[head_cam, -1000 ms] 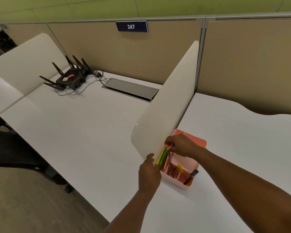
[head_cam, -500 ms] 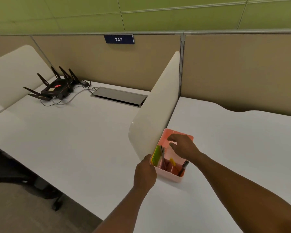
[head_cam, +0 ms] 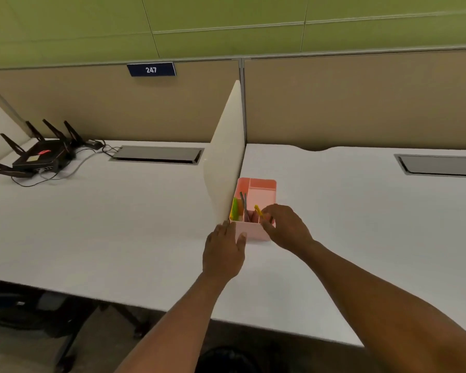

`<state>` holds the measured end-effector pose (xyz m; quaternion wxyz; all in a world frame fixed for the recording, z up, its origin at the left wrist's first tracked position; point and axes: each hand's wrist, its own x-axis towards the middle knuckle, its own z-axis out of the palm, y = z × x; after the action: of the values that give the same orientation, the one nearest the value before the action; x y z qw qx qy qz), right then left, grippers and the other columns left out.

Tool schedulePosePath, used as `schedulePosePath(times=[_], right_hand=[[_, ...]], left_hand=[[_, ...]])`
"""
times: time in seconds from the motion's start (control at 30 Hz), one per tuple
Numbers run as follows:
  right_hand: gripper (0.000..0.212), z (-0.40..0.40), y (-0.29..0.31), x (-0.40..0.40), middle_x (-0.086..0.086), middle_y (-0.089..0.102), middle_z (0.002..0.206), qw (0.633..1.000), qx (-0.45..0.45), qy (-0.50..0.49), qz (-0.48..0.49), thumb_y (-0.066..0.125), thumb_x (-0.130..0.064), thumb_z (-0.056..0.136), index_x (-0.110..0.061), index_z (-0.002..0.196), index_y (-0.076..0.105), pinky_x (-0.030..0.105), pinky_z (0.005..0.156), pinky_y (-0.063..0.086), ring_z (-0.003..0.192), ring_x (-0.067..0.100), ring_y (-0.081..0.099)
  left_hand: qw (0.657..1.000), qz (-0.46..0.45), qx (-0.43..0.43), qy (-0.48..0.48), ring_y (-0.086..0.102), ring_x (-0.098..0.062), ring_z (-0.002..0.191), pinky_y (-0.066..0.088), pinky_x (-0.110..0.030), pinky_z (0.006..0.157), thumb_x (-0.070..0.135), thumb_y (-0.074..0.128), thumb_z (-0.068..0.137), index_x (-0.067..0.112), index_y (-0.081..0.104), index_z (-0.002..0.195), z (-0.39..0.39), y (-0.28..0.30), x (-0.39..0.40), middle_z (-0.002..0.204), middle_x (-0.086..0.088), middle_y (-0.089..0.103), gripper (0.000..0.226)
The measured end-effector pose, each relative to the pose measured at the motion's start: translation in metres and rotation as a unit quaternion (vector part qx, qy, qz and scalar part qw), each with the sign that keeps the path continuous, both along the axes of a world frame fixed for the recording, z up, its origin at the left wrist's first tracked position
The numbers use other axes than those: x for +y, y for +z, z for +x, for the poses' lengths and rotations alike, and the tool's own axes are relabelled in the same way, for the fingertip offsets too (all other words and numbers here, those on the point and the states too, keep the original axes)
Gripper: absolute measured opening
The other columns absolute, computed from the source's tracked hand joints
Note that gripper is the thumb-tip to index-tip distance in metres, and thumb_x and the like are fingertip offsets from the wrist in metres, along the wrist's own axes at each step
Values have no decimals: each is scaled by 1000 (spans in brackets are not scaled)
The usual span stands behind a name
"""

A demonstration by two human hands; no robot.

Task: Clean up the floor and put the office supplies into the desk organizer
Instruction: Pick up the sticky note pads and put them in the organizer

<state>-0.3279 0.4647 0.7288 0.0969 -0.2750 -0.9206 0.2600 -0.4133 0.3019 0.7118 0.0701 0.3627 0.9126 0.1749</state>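
A pink desk organizer stands on the white desk, right against the cream divider panel. Green and yellow note pads and dark pens stand in its near left compartments. My left hand holds the organizer's near left corner, thumb on the front wall. My right hand hovers over the near right compartment, its fingertips pinching a small yellow marker that sticks up from it. What lies under that hand is hidden.
The cream divider splits the white desk in two. A black router with antennas and cables sits far left. Grey cable hatches lie at the back of both halves. A dark chair is under the desk's front edge.
My right hand has moved from the organizer's left compartments to the near right one and now pinches the yellow marker. My view has shifted right and back. My left hand stays at the corner.
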Motion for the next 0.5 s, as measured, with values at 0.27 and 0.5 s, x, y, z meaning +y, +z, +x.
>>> schedulePosePath(times=[0.27, 0.5], right_hand=[[51, 98, -5, -134, -2, 39, 153, 993, -59, -76, 68, 48, -50, 96, -24, 140, 45, 36, 114, 30, 141, 19, 35], [67, 176, -12, -234, -4, 14, 163, 982, -80, -150, 77, 40, -63, 93, -30, 150, 24, 44, 120, 18, 150, 21, 15]], left_hand=[[994, -48, 35, -90, 10, -22, 151, 6, -39, 121, 52, 18, 102, 23, 23, 153, 56, 1, -111, 163, 0, 15, 59], [989, -44, 26, -142, 3, -24, 151, 5, -43, 122, 54, 14, 101, 20, 18, 154, 105, 1, -185, 164, -3, 8, 63]])
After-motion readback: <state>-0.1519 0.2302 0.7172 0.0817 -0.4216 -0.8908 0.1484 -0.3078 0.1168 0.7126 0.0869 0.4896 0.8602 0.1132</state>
